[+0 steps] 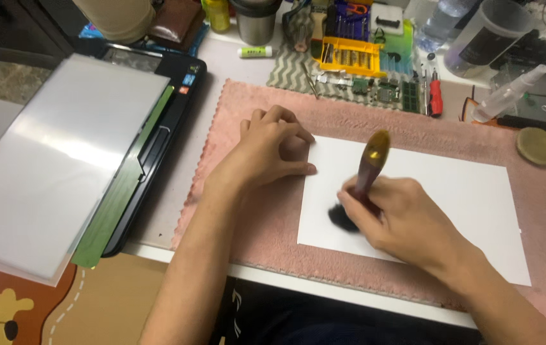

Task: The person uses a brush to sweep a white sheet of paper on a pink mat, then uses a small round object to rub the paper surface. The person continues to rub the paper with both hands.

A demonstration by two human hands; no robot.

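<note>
A single head-worn camera looks steeply down and forward over a white desk (222, 61), close enough that both forearms enter from the bottom edge. A pink mat (266, 223) with a white sheet of paper (452, 191) fills the centre; an opened laptop (151, 147) lies left, and tool clutter lines the far top edge.

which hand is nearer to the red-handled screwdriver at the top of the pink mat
Right. The right hand, gripping a dark brush on white paper, lies below the red-handled screwdriver; the left hand sits farther off to its left.
</note>
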